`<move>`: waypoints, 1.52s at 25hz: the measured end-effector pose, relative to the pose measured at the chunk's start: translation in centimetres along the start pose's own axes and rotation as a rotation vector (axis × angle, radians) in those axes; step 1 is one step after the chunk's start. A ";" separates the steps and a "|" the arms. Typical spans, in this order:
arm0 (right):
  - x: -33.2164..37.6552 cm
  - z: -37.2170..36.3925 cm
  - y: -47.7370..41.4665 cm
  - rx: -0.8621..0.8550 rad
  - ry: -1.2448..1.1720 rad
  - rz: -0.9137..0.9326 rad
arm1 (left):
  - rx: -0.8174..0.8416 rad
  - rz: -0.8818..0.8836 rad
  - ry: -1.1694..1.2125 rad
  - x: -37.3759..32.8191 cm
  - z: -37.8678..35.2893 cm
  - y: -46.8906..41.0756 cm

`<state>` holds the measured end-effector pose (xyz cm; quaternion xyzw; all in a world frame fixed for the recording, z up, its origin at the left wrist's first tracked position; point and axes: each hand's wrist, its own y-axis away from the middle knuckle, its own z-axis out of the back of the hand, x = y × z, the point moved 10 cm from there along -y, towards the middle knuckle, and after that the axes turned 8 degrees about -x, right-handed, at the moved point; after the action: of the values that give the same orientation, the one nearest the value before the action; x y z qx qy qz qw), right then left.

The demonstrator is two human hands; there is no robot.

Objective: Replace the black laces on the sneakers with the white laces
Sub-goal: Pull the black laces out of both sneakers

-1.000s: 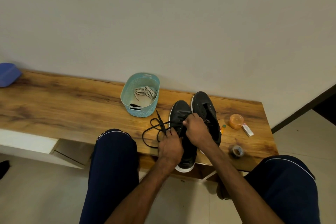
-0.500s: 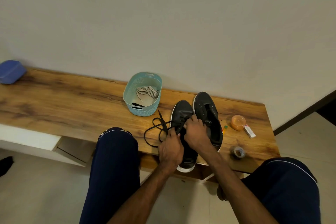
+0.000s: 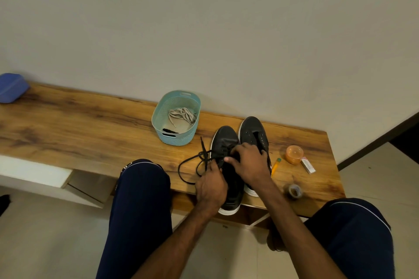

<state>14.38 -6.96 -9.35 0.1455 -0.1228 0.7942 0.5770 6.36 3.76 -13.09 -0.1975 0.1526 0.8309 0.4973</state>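
Two black sneakers with white soles stand side by side on the wooden bench (image 3: 68, 124). The left sneaker (image 3: 224, 140) still has a black lace (image 3: 192, 163) that loops out to its left over the wood. My left hand (image 3: 210, 186) pinches that lace at the sneaker's left side. My right hand (image 3: 249, 163) grips the top of the left sneaker over its eyelets. The right sneaker (image 3: 252, 130) shows bare eyelets with no lace. White laces (image 3: 182, 114) lie in a teal basket (image 3: 176, 139) behind and to the left.
A short black piece lies in the basket's front. Right of the sneakers sit an orange round tub (image 3: 294, 154), a small white box (image 3: 308, 165), a yellow pen (image 3: 276, 166) and a tape roll (image 3: 294, 191). A blue container (image 3: 11, 87) stands far left. My knees flank the bench.
My right hand has slid slightly forward over the left sneaker's eyelets. The black lace loop has shifted a little. The camera view has drifted slightly.
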 end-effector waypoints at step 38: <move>1.9 -0.4 1.1 -0.096 0.203 0.132 | -0.047 -0.060 -0.059 -0.2 -0.3 -0.2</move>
<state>12.71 -5.44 -9.03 0.0279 -0.1110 0.8343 0.5393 6.72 3.55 -13.27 -0.1890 0.1126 0.8245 0.5214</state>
